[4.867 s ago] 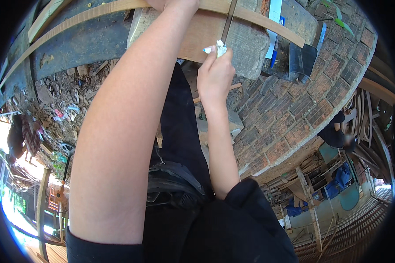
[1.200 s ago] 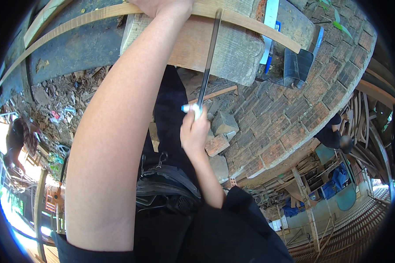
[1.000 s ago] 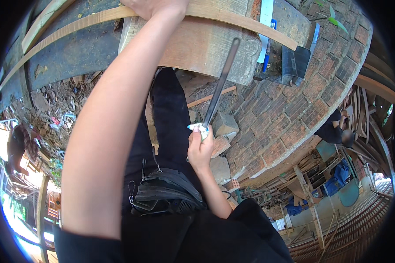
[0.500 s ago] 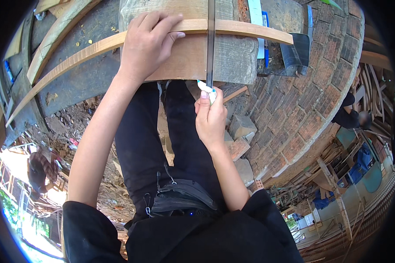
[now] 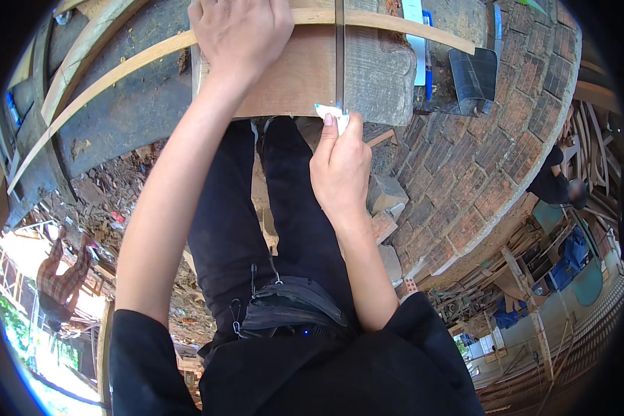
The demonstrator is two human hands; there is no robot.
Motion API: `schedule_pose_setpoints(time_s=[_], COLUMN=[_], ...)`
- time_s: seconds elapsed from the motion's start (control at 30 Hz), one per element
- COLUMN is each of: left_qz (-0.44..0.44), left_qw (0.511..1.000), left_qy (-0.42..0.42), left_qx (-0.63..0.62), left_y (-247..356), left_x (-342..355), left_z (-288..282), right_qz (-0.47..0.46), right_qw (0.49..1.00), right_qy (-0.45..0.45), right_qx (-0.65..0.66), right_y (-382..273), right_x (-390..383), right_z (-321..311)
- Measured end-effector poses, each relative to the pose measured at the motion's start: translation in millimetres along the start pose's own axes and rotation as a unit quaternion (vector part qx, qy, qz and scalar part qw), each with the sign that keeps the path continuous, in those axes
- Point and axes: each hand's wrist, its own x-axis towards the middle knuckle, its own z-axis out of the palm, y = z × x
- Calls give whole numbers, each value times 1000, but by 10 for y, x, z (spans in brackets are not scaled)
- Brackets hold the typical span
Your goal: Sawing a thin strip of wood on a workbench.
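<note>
The right hand (image 5: 340,166) has its fingers curled shut round the pale-wrapped handle of a long, dark file (image 5: 339,48); the thumb lies straight along the handle, its nail up. The file's blade runs straight away from the handle across a thin curved wooden strip (image 5: 402,24), meeting it near the far edge of the wooden block (image 5: 305,76) that carries it. The left hand (image 5: 239,31) lies palm down with fingers spread, pressing the strip onto the block just left of the blade; whether the fingertips hook over the block's far edge I cannot tell, since the frame cuts them off.

The strip reaches well past the block's left and right edges, unsupported there. Judging from this, a hard stroke could make it flex or slide under the palm. The left fingers sit near the blade, so a skid sideways might catch them. Loose bricks (image 5: 388,201) lie beside the person's feet, a possible stumble.
</note>
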Motion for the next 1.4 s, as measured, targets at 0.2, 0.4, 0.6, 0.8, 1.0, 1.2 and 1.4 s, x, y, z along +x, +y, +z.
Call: schedule_pose_setpoints(time_s=[0.2,0.4,0.6,0.8,1.0,1.2,1.4], left_qz=[-14,-17,-16,-21,-28,-34,-32], left_qw=[997,993,994,996,992,994,993], left_qy=[22,-13,-30,-21,-35,-20,-16], left_qx=[72,118,106,84,120,103,112], left_y=[16,30,56,52,74,79,53], left_x=[-124,-84,-226,-318,-303,-307,-320], left_z=[51,126,50,76,50,90,81], right_qz=[15,-1,4,3,-10,-25,2], right_qw=[999,999,999,1000,1000,999,1000], right_qy=[-23,-10,-25,6,15,20,-9], right_qx=[-17,-33,-40,-26,19,19,22], right_y=[-29,-165,21,6,315,100,284], right_x=[-78,279,-146,150,-330,172,-240], right_z=[-179,-50,-202,39,174,153,89])
